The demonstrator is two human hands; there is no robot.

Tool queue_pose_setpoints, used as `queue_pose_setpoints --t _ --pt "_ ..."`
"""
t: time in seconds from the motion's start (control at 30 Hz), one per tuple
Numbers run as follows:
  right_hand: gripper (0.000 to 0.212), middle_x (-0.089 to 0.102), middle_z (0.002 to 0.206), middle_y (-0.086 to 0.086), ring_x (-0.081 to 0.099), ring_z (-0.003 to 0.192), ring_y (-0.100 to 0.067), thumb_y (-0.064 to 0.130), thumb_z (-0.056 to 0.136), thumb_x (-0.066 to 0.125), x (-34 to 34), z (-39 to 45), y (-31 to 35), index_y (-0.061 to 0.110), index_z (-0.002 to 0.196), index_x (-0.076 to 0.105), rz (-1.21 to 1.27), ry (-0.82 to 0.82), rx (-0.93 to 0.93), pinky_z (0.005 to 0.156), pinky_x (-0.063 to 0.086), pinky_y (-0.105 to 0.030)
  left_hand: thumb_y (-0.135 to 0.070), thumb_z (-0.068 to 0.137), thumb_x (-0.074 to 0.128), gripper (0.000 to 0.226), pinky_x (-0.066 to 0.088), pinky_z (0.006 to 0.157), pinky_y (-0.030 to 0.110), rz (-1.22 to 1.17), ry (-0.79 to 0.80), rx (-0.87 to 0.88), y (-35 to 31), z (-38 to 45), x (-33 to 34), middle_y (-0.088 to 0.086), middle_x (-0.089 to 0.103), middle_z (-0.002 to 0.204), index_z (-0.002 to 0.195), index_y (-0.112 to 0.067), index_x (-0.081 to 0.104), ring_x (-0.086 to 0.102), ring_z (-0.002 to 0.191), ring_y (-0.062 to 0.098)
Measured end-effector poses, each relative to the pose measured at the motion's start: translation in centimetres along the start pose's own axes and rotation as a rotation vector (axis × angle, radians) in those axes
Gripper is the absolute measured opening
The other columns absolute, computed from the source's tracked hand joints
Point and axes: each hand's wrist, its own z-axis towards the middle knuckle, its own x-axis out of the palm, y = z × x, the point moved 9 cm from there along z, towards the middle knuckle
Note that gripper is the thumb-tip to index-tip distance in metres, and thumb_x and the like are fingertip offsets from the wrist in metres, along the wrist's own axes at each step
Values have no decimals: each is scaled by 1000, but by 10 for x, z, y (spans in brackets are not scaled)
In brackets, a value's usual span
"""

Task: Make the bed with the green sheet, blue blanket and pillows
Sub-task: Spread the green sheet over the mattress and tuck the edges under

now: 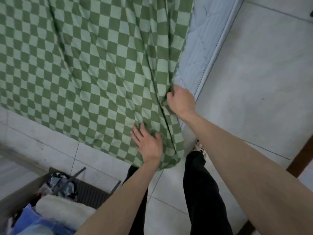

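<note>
The green checkered sheet [88,65] lies wrinkled over most of the bed, its near corner hanging down toward the floor. A strip of pale blue mattress [201,41] shows bare along the sheet's right edge. My right hand [181,100] grips a bunched fold of the sheet at that edge, near the mattress corner. Below it, my left hand [148,144] rests flat on the hanging sheet corner with fingers spread. No blue blanket or pillows can be made out on the bed.
Pale tiled floor [262,82] surrounds the bed. A box [23,189] at the lower left holds folded fabric, a cream blanket [64,211] and something blue [32,223]. My legs in black trousers [203,192] stand at the bed's corner. A dark wooden edge [301,156] runs at right.
</note>
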Motion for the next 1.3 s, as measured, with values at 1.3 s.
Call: queue_pose_setpoints --t 1.3 --pt "30 62 99 -14 60 92 -33 -6 87 42 -186 80 -210 4 108 60 612 -73 968 70 56 -42 -11 97 42 31 49 79 38 410 497 273 -124 -7 80 2 67 114 120 -22 59 67 104 25"
